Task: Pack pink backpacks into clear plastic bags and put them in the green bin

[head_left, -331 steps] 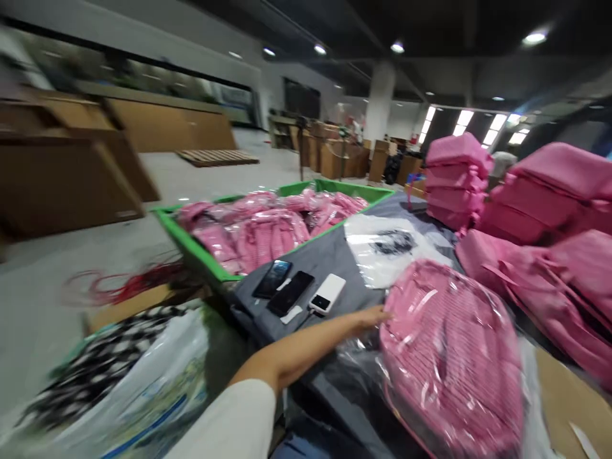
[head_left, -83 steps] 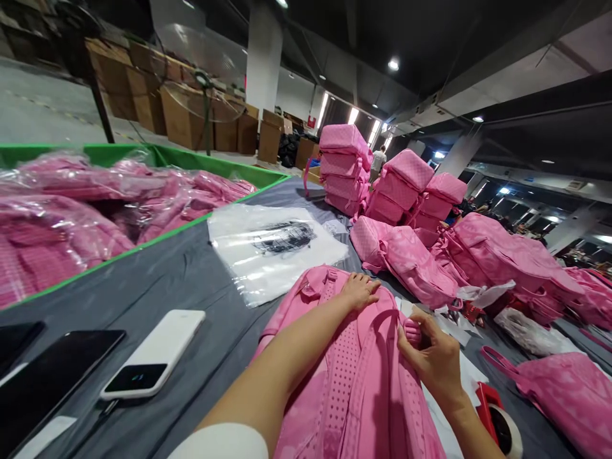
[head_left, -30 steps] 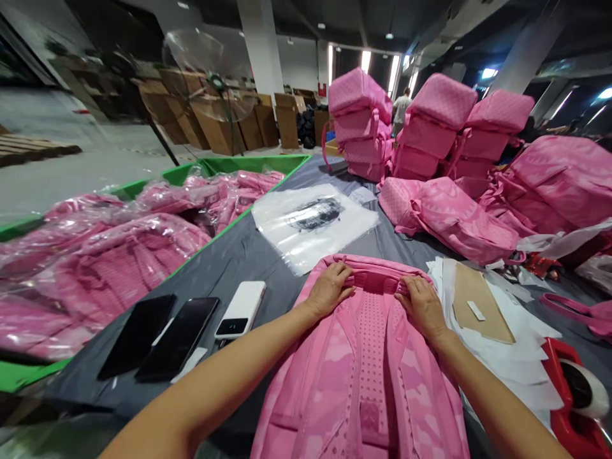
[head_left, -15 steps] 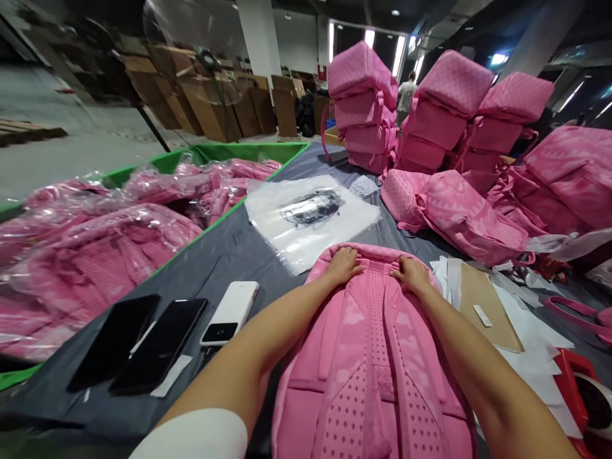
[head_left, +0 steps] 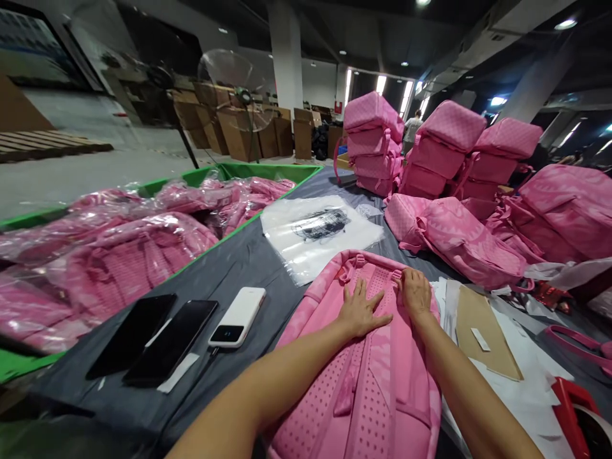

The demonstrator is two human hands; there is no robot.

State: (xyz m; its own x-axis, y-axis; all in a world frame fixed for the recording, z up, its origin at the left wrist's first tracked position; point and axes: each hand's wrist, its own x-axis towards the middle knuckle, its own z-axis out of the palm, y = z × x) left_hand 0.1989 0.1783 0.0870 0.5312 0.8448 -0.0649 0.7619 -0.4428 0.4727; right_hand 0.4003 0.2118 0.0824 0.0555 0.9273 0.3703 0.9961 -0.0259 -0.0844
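Note:
A pink backpack (head_left: 329,382) lies in front of me with its perforated back and straps facing up. My left hand (head_left: 359,311) rests on the upper part of the straps, fingers spread and palm down. At the bag's upper right edge, my right hand (head_left: 415,292) has its fingers curled over the rim beside the strap's top. Beyond the bag's top lies a stack of clear plastic bags (head_left: 320,223) with a dark print.
On the left, a green-edged bin (head_left: 224,169) holds plastic-wrapped pink backpacks. Phones (head_left: 171,344) and a white power bank (head_left: 238,317) lie nearby. Stacked pink bags (head_left: 375,140) stand behind. Cardboard (head_left: 485,331), papers and a red object (head_left: 571,408) lie right.
My left hand has left the bag's top edge and now lies flat on the straps. The backpack has turned, its top swinging slightly right. The camera view has tilted up.

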